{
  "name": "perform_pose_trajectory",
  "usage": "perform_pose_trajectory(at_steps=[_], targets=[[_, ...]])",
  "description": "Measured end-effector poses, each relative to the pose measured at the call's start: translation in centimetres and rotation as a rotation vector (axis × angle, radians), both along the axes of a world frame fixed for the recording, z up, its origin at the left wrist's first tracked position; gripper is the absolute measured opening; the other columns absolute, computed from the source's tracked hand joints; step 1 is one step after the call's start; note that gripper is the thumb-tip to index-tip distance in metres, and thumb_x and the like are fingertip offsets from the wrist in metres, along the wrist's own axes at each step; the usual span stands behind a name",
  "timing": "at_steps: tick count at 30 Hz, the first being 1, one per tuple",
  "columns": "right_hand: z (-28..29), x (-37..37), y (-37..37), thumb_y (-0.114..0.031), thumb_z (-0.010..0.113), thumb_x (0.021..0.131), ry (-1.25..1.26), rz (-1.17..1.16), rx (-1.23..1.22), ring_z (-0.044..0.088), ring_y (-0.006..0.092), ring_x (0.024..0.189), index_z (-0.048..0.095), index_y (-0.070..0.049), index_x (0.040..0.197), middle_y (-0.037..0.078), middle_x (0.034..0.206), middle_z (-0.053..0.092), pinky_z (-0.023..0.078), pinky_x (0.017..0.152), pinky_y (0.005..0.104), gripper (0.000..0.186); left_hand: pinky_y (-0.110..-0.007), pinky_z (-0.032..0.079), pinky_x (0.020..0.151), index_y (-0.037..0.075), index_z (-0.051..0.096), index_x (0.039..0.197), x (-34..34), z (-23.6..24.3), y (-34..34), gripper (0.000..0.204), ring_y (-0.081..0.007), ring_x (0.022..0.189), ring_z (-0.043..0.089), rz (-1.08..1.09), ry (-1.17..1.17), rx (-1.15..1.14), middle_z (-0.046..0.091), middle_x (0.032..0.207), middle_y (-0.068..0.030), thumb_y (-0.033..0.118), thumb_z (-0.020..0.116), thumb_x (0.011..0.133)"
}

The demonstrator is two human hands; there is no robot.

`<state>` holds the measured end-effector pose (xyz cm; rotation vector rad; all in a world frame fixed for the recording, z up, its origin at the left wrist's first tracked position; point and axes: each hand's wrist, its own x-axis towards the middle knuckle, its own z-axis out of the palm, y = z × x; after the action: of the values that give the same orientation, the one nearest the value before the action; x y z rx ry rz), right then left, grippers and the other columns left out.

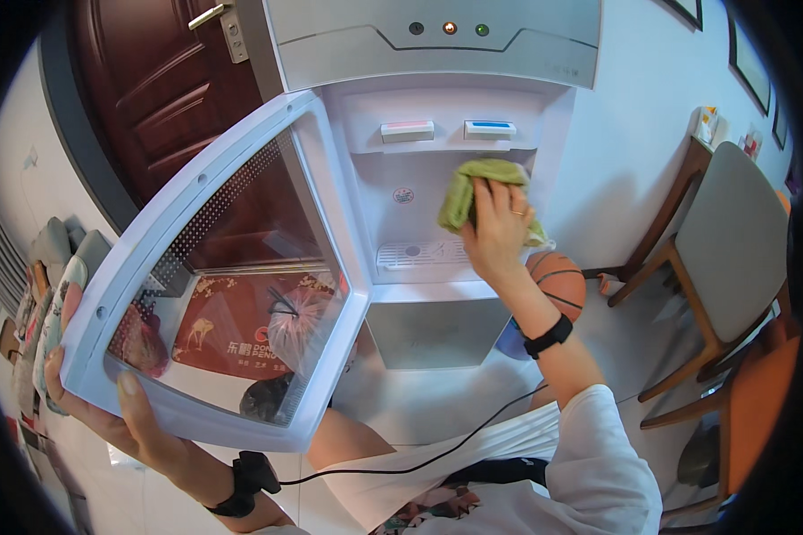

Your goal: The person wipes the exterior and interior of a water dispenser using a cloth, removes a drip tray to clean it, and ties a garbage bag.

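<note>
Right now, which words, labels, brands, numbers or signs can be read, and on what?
Red rectangular floor mat: large pale lettering, readable, but I won't copy it.
Small round sticker inside the white plastic water dispenser: too small to read.
Dispenser's silver upper panel: faint marking, too blurred.

The water dispenser (424, 223) is brightly lit. A soft shadow is cast on the white wall (651, 107) to its right; sheen is caught on the panelled door (143, 98) to its left. In its recess, the green cloth (459, 196) is slightly blurred. Far from it, lines are bent and corners blackened.
</note>
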<state>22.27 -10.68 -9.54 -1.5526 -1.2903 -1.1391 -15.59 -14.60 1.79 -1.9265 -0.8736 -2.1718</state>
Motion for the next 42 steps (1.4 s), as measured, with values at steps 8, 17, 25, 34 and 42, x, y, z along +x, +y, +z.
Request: perform_pose_trajectory(at_steps=[8,17,25,34,42], targets=[[0.2,-4.7,6.2,-0.021,0.061,0.073,-0.038,0.172,-0.123,0.04,0.0297,0.102,0.05,-0.007,0.122,0.01,0.12,0.047,0.028,0.084,0.0448,0.053,-0.043,0.049,0.09,0.013,0.035,0.127,0.4,0.0,-0.1,0.06,-0.0307,0.117,0.049,-0.023,-0.012,0.03,0.044,0.13,-0.0215,0.028,0.055,0.072],[-2.2,-6.7,5.4,-0.014,0.058,0.067,0.043,0.4,-0.352,0.042,0.0327,0.099,0.05,-0.002,0.119,0.012,0.112,0.049,0.034,0.08,0.0448,0.054,-0.042,0.049,0.09,0.011,0.034,0.126,0.6,0.4,-0.4,0.06,-0.0306,0.114,0.052,0.056,0.037,0.026,0.044,0.129,-0.0207,0.029,0.054,0.073],[-4.2,-6.4,3.5,-0.031,0.057,0.072,-0.023,0.433,-0.531,0.047,0.0235,0.088,0.063,-0.002,0.083,0.008,0.088,0.056,0.031,0.077,0.0387,0.032,-0.042,0.046,0.093,0.019,0.037,0.125,-0.4,0.2,-0.4,0.056,-0.0321,0.118,0.049,-0.026,0.015,-0.003,0.043,0.13,-0.0235,0.021,0.052,0.071],[-4.8,-2.8,3.0,-0.028,0.06,0.077,-0.012,0.445,-0.533,0.048,0.0242,0.095,0.061,-0.005,0.082,0.007,0.088,0.057,0.033,0.08,0.0409,0.023,-0.046,0.044,0.095,0.016,0.035,0.124,-1.5,-0.1,0.5,0.05,-0.0356,0.122,0.043,-0.23,0.09,0.003,0.038,0.133,-0.0242,0.017,0.058,0.079],[-1.6,0.7,-1.9,-0.006,0.058,0.072,0.066,0.36,0.018,0.051,0.0322,0.085,0.057,-0.001,0.088,0.011,0.09,0.055,0.041,0.075,0.044,0.017,-0.046,0.047,0.089,0.02,0.037,0.125,-1.6,-0.1,1.0,0.054,-0.0366,0.12,0.044,-0.187,0.086,0.06,0.041,0.131,-0.0248,0.014,0.053,0.074]])
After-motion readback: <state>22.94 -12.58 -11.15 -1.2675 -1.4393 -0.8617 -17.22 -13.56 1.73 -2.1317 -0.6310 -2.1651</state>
